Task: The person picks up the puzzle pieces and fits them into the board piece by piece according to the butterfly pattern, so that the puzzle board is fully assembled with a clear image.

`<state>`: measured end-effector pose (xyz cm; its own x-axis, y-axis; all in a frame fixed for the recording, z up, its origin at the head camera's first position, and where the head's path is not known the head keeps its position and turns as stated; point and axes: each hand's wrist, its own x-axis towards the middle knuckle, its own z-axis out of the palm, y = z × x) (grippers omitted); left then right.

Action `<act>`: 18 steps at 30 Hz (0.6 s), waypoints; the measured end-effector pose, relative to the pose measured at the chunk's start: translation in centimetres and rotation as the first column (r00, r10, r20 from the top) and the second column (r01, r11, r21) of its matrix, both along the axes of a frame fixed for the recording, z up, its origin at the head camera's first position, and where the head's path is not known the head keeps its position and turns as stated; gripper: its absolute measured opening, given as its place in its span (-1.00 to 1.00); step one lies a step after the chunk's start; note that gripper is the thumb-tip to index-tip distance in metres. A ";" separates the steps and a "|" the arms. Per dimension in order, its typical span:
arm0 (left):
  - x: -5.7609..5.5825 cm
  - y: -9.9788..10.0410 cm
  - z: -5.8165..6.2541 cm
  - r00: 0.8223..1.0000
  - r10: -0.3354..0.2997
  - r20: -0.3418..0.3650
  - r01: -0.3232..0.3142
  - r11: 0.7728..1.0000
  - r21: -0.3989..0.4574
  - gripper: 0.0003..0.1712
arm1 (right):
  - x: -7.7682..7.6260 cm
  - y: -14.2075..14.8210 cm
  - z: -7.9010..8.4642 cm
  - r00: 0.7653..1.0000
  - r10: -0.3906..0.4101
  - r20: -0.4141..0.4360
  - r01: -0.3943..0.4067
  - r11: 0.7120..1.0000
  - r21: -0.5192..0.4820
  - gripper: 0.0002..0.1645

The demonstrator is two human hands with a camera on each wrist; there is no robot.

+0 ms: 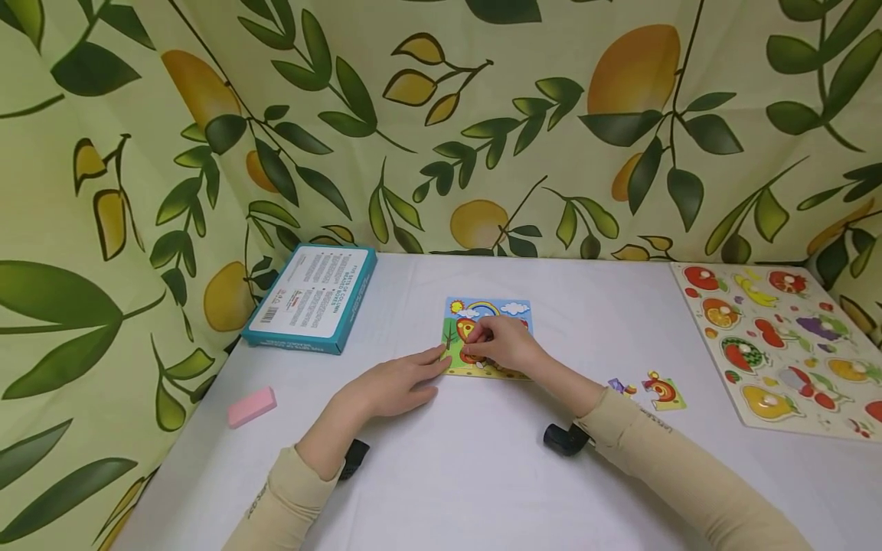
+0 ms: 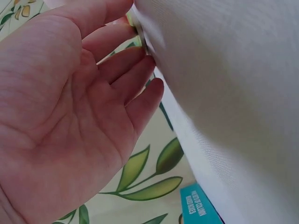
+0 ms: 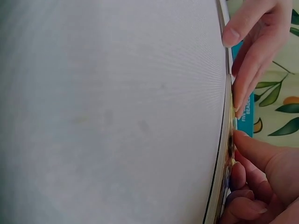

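Note:
A square picture puzzle [image 1: 515, 308] with a sun, a rainbow and a red-orange winged figure lies flat on the table. My left hand [image 1: 396, 386] has its fingers stretched out, their tips resting at the puzzle's lower left edge; its palm [image 2: 79, 116] shows bare in the left wrist view. Over the middle of the board, my right hand [image 1: 506, 344] bends its fingers, and thumb and index finger pinch at a puzzle piece there, mostly hidden by the hand. In the right wrist view the right thumb [image 3: 257, 151] touches the board's surface. Loose puzzle pieces [image 1: 665, 392] lie to the right.
A teal and white box [image 1: 310, 298] lies at the back left, with a pink block [image 1: 251, 406] in front of it. At the right is a fruit knob board [image 1: 758, 383]. A patterned cloth [image 1: 441, 176] hangs behind and at the left of the white table [image 1: 448, 490].

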<state>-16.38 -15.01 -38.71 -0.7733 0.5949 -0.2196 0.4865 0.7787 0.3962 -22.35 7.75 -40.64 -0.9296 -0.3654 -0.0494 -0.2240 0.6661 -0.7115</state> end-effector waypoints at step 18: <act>0.0 0.0 -0.2 1.000 0.004 0.015 -0.004 1.000 0.026 -0.40 | -0.3 -0.3 0.1 0.998 -0.026 0.057 0.026 1.000 0.013 -0.73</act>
<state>-16.42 -15.00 -38.88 -0.7723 0.5975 -0.2157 0.4774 0.7699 0.4235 -22.66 7.44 -40.52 -0.9343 -0.3402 -0.1068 -0.1658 0.6797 -0.7145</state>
